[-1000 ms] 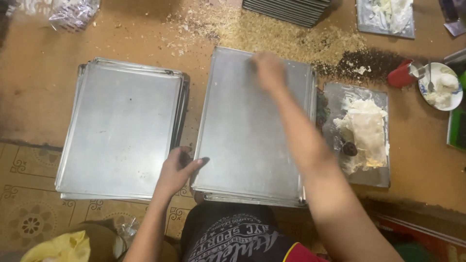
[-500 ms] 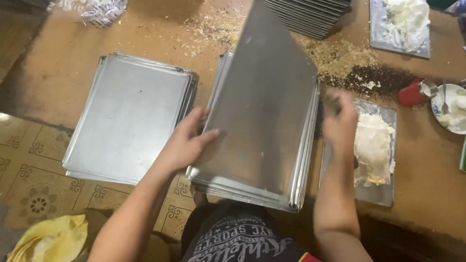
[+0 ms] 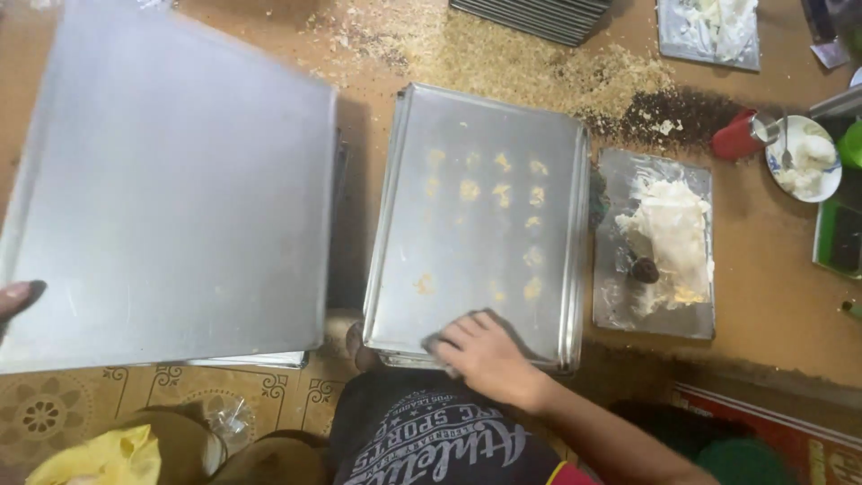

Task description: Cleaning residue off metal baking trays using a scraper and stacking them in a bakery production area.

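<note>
While the left hand (image 3: 16, 299) clasps the lifted tray (image 3: 171, 189) by its near-left edge, tilted over the left stack (image 3: 260, 360), keep it level and lower squarely. Right hand (image 3: 485, 352) lies flat, unclenched, on the crumb-marked tray (image 3: 480, 224); both trays' long axes run near-to-far.

Two hands show: the left hand (image 3: 16, 296) at the picture's left edge and the right hand (image 3: 485, 352). One large flat rectangular metal baking tray (image 3: 171, 189) is raised at the left. One stack of matching metal trays (image 3: 480, 224) lies in the middle, its top tray dotted with about a dozen yellowish crumb spots. A second stack of grey trays (image 3: 539, 16) sits at the top edge. One red cup (image 3: 736, 136) and one white bowl (image 3: 804, 160) stand at the right.
</note>
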